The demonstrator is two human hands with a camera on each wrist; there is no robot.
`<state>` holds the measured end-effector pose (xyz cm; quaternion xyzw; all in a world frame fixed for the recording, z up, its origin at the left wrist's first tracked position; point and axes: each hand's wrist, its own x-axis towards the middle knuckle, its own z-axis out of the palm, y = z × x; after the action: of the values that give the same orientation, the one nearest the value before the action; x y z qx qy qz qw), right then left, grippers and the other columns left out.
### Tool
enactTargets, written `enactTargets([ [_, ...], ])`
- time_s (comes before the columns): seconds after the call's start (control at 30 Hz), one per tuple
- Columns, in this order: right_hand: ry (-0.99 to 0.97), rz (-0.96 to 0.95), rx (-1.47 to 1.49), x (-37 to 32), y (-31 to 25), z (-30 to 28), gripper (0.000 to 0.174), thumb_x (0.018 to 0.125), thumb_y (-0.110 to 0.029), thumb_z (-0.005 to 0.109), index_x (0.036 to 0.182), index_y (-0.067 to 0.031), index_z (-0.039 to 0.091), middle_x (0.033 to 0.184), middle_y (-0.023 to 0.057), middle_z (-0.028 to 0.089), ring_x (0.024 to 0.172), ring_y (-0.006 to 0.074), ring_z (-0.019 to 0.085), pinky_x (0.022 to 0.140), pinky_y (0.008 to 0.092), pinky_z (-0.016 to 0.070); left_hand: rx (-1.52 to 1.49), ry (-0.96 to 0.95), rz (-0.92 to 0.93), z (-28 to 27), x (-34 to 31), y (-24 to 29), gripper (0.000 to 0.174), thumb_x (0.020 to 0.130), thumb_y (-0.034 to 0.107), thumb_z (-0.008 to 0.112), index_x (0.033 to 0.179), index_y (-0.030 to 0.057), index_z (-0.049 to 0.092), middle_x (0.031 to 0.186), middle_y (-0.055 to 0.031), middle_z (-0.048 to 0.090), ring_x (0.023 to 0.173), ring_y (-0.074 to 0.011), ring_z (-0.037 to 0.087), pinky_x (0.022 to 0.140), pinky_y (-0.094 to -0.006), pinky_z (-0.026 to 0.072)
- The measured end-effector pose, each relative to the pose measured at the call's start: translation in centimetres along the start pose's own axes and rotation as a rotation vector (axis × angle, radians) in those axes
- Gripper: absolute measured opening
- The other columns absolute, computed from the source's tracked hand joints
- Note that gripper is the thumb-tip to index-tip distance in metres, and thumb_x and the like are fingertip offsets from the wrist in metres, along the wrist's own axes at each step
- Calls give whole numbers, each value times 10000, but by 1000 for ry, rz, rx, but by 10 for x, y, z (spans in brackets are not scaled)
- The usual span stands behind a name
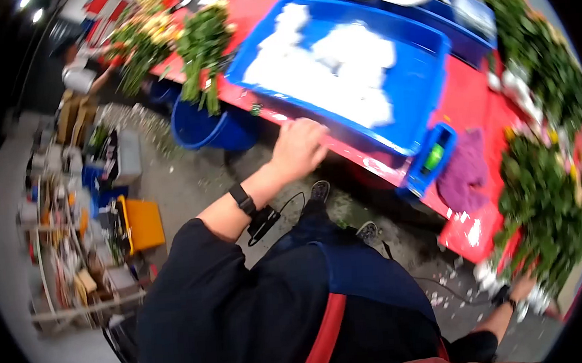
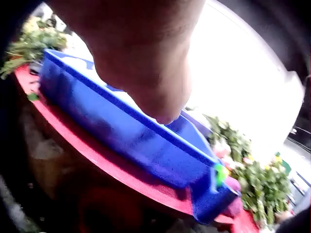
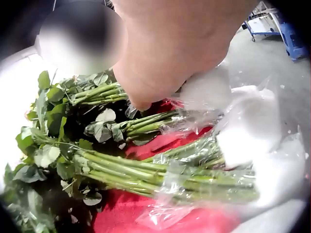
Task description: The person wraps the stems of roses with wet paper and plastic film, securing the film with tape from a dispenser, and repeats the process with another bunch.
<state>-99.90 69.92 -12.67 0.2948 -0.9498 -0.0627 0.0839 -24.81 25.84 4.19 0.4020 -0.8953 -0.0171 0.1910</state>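
Observation:
My left hand (image 1: pixel 299 148) hovers by the table's front edge, close to the near wall of a large blue tray (image 1: pixel 425 77), its fingers loosely curled with nothing in them. White clumps (image 1: pixel 337 70) lie in the tray. At the lower right, my right hand (image 1: pixel 522 288) is among bunches of leafy flowers (image 1: pixel 543 211), at the stem end. In the right wrist view, the right hand (image 3: pixel 170 58) is over green stems (image 3: pixel 141 177) wrapped in clear plastic with white padding (image 3: pixel 248 126) at the ends. Its fingers are mostly hidden, so I cannot tell whether they grip a bunch.
A small blue holder (image 1: pixel 428 162) with a green-handled tool and a purple cloth (image 1: pixel 462 173) sit on the red table (image 1: pixel 473 233). More flowers (image 1: pixel 204 49) lie at the far left above a blue bucket (image 1: pixel 196 124). Another person (image 1: pixel 81 75) stands beyond; crates (image 1: pixel 142 222) line the left floor.

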Motion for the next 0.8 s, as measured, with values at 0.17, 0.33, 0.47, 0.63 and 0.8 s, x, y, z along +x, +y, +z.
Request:
enactTargets([
  [0.17,53,383,142,-25,-96,-114,947,792,-781,442,1171,76,578,1041,287,645,962,468,604,800,512,486,42,232,-574,-39,-30,-186,150,820,198,629,825,59,686,830,-168,662,808,-350,637,731,-453,499],
  [0.33,242,44,84,-39,-151,-139,628,913,-450,543,1289,50,504,1189,245,604,1062,410,586,908,430,461,129,188,-1013,-45,-35,-394,188,846,188,592,959,87,702,985,-178,672,944,-353,640,827,-424,506],
  [0.47,185,-183,306,-102,-349,-245,442,950,-174,549,1328,42,470,1303,209,538,1170,329,534,1005,367,398,179,87,-1185,-29,-17,-510,333,862,289,590,1068,34,652,1085,-222,648,1048,-377,612,898,-430,487],
  [0.63,101,-532,526,-143,-555,-320,358,927,-58,551,1271,35,513,1241,173,553,1153,294,527,1007,354,383,132,-279,-1355,-17,11,-582,518,791,484,667,1082,55,667,1125,-179,657,1123,-342,589,954,-421,438],
  [0.8,0,-974,565,-189,-730,-391,343,866,26,579,1207,35,545,1187,178,574,1090,321,550,971,371,402,150,-101,-1294,-53,11,-567,383,733,419,702,999,145,710,1057,-140,688,1092,-312,603,938,-494,381],
])
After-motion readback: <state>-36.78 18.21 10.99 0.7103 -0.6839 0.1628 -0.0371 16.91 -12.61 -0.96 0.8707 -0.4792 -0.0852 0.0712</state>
